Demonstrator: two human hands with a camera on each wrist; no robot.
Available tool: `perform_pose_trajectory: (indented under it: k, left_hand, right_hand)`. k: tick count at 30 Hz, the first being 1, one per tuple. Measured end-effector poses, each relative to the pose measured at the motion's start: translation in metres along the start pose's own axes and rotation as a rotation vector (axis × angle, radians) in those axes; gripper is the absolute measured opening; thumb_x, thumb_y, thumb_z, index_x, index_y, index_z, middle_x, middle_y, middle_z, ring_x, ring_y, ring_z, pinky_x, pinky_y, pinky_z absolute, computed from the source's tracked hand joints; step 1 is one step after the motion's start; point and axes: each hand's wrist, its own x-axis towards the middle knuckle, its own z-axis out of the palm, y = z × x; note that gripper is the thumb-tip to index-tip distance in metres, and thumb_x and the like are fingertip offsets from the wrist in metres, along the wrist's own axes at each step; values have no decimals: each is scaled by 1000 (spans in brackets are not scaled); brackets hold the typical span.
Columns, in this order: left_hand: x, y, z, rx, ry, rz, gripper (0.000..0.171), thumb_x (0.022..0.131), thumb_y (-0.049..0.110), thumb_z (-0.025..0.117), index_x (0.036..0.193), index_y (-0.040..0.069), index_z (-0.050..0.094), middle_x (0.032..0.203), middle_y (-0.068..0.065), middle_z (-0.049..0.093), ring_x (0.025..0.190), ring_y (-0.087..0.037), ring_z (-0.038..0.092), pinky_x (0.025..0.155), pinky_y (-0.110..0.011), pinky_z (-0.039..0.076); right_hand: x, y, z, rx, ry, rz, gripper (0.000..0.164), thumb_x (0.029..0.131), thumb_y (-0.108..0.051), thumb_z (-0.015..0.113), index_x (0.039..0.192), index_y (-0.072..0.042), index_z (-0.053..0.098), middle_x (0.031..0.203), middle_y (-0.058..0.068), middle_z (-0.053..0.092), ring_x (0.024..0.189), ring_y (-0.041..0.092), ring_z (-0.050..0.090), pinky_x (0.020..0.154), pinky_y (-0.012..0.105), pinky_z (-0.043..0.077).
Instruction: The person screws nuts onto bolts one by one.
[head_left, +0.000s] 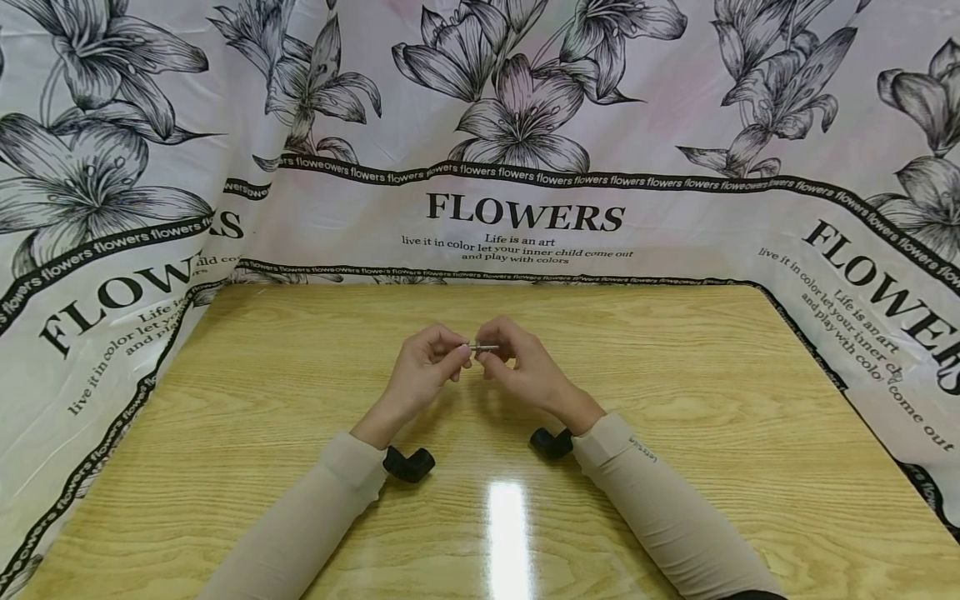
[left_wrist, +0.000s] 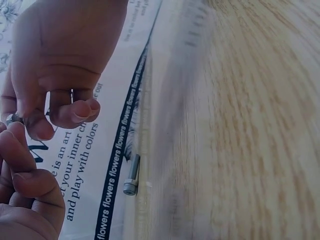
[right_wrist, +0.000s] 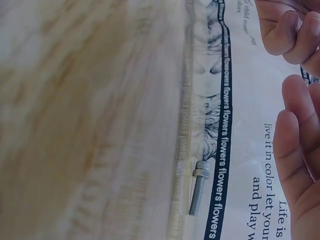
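My left hand (head_left: 427,367) and right hand (head_left: 525,362) meet fingertip to fingertip above the wooden table (head_left: 300,433). Thumb and forefinger of each hand pinch a small silver bolt (head_left: 487,347), which lies crosswise between them. In the left wrist view only a bit of metal (left_wrist: 14,119) shows between the fingertips; the rest is hidden by fingers. Apart from the fingers, a grey bolt with a nut near its head (left_wrist: 131,176) shows by the table's far edge. The right wrist view has the bolt with its nut (right_wrist: 199,187) too, threaded end downward in the picture.
A flower-printed cloth (head_left: 525,225) stands behind the table and along both sides. Black curved pieces sit by the left cuff (head_left: 408,464) and the right cuff (head_left: 551,443). Glare (head_left: 508,533) marks the table near the front.
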Motion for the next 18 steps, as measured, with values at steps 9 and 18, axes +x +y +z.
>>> perform_pose_trajectory:
  k: [9,18]
  left_hand:
    - [-1,-1,0,8,-16,4,10,93,-4,56,100,-11,58,86,-36,60,60,-20,52,59,-25,46]
    - [2,-9,0,30,-8,8,9,93,-1,59,100,-7,61,85,-26,64,60,-21,53,60,-36,49]
  right_hand:
    - [1,24,1,-33,0,-19,12,95,-8,57,107,-12,55,100,6,63,77,25,65,66,35,53]
    - [2,27,1,-81,-16,44,33,103,-29,43,90,-4,61,75,2,60,68,15,59,61,33,49]
